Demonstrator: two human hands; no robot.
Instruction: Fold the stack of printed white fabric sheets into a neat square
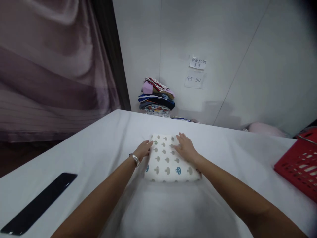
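A folded white cloth (167,162) printed with grey and blue mushrooms lies on the white-covered table (104,142) in front of me. At its left edge is my left hand (144,149), the fingertips touching the side of the cloth and a silver bracelet on the wrist. My right hand (185,147) rests against the upper right part of the cloth with fingers spread. Neither hand has the cloth clasped between its fingers, as far as the view shows. The underside of the cloth is hidden.
On the left of the table lies a long black flat object (39,205). A pile of folded clothes (157,96) stands beyond the far edge by the wall. A red plastic basket (300,162) sits at the right. Pink curtains (54,76) hang at the left.
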